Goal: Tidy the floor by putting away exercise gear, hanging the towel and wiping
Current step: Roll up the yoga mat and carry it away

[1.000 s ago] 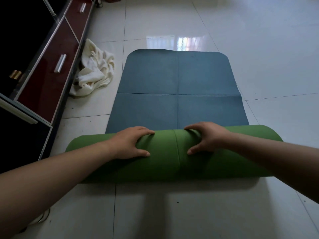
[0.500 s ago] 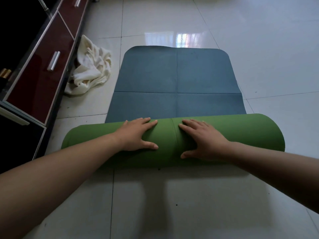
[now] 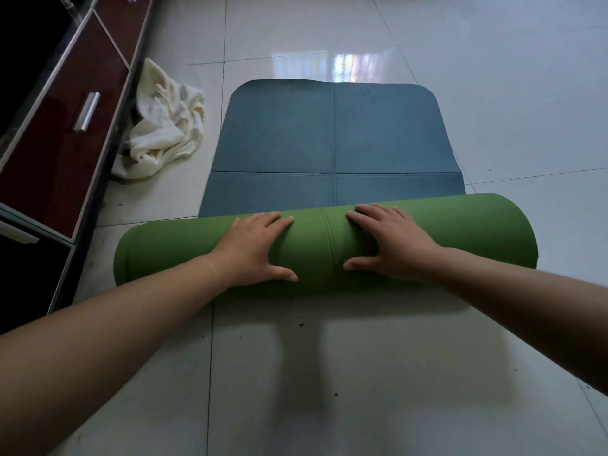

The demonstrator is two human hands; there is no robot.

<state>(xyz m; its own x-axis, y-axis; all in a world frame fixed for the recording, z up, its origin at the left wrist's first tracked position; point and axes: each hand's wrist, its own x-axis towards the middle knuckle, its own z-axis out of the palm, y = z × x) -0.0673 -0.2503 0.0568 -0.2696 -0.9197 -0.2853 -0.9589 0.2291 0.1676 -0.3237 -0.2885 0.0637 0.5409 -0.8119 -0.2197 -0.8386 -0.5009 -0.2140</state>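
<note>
White tiled floor [image 3: 493,93], both hands [image 3: 255,248] [image 3: 394,245] open, palms flat on half-rolled mat [image 3: 316,238].

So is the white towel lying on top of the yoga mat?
No, the towel lies crumpled on the floor tiles left of the mat.

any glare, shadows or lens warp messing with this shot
Head view: window glare washes the glossy floor tile just past the far edge of the mat; a soft shadow falls on the tiles nearer than the roll, below the left hand and right hand; wide-angle warp bows the cabinet edges; its upper part at left is nearly black; focus looks sharp.
</note>
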